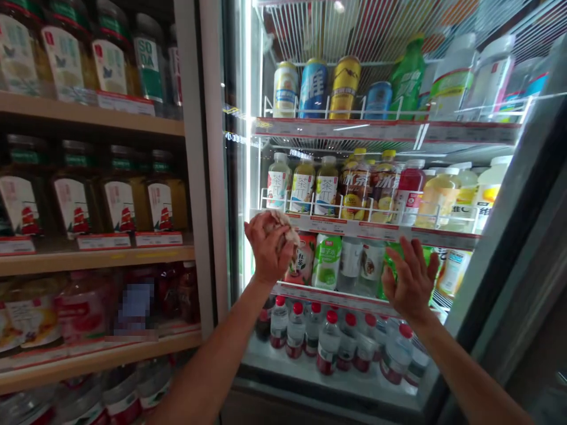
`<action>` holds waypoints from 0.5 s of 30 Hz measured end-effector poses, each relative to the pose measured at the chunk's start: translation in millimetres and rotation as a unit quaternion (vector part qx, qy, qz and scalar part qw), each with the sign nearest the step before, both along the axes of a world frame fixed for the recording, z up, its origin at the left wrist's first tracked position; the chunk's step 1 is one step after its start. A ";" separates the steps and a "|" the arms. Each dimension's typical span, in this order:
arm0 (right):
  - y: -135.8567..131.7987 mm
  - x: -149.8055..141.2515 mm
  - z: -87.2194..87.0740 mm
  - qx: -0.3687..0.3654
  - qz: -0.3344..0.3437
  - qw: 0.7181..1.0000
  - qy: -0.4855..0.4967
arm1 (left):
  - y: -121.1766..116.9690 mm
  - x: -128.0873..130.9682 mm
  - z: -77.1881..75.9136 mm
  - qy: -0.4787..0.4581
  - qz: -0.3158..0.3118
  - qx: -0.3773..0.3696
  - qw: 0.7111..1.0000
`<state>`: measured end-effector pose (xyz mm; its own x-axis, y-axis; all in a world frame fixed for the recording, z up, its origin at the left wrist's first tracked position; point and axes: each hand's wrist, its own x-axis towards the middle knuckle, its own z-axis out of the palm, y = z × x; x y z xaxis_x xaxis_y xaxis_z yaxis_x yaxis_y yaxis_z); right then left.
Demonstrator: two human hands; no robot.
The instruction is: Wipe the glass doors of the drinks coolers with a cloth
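Observation:
My left hand (267,248) is closed around a crumpled pale cloth (287,227), raised against the front rail of a drinks fridge shelf (381,231) below the green tea bottles (303,186). My right hand (411,280) is open with fingers spread, held in front of the bottles on the shelf below, near a green bottle (390,260). Small water bottles with red caps (328,339) stand on the bottom shelf under both hands.
The open fridge door (509,254) stands at the right. Cans and bottles (345,85) fill the top fridge shelf. To the left, wooden shelves (88,260) carry rows of bottled drinks with price tags.

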<state>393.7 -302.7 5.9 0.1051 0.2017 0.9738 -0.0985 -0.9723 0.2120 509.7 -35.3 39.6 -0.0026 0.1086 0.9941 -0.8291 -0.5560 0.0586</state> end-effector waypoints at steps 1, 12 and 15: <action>-0.2 0.1 0.1 -0.004 -0.002 1.000 -0.002 | -4.7 -0.3 3.0 0.000 0.011 -0.009 1.000; -13.6 -5.2 1.9 0.029 -0.016 0.999 -0.014 | 28.6 34.9 -2.8 -0.006 0.080 -0.029 0.996; -19.2 -4.8 7.9 0.070 -0.033 0.996 -0.050 | -12.1 10.6 -17.0 -0.060 0.094 0.034 0.993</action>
